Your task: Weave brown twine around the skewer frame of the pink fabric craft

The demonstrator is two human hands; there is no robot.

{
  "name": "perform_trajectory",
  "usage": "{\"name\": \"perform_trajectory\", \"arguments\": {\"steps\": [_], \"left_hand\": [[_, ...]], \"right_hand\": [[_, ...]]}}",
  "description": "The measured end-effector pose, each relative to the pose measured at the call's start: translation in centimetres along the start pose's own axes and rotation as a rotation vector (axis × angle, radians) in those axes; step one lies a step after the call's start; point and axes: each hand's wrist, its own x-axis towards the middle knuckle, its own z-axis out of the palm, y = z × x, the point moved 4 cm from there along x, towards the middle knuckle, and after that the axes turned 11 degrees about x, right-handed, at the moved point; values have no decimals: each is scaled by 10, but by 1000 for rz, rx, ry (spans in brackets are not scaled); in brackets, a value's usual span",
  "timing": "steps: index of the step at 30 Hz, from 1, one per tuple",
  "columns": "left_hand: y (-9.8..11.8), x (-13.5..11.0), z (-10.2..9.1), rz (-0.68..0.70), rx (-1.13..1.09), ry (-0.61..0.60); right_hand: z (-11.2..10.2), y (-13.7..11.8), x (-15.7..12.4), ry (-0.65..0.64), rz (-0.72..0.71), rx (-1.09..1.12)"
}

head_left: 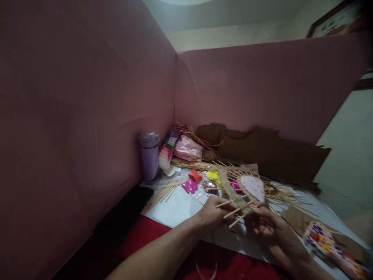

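Observation:
Both my hands hold a half-woven heart-shaped basket [233, 186] made of thin wooden sticks and tan cord, with a pink dotted heart base [254, 187] in its middle. My left hand [211, 212] is closed around the sticks at the piece's lower left edge. My right hand [268, 225] is closed on the lower right edge, fingers pinching the woven rim. The piece is tilted up above the white sheet [177, 206] on the table.
A purple tumbler [149, 155] stands by the pink partition [87, 116]. Loose sticks [163, 192], coloured bits in plastic bags [194, 182], a twine ball [209, 155], brown cardboard [271, 155] and a patterned fabric piece [326, 241] lie around. Red cloth [151, 233] is at the near edge.

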Motion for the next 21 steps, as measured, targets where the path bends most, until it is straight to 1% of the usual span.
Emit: {"name": "perform_trajectory", "arguments": {"steps": [3, 6, 11, 13, 15, 19, 21], "left_hand": [[1, 0, -4, 6, -7, 11], [3, 2, -13, 22, 2, 23], [9, 5, -29, 44, -35, 63], [11, 5, -33, 54, -71, 93], [12, 6, -36, 62, -92, 119], [10, 9, -39, 46, -63, 131], [9, 9, -39, 40, -35, 112]], "right_hand": [[-1, 3, 2, 48, 16, 28], [5, 4, 4, 70, 55, 26], [32, 1, 10, -14, 95, -30], [42, -1, 13, -24, 78, -41], [47, 1, 15, -14, 62, -24], [43, 7, 16, 23, 47, 22], [38, 9, 16, 9, 11, 24]]}}
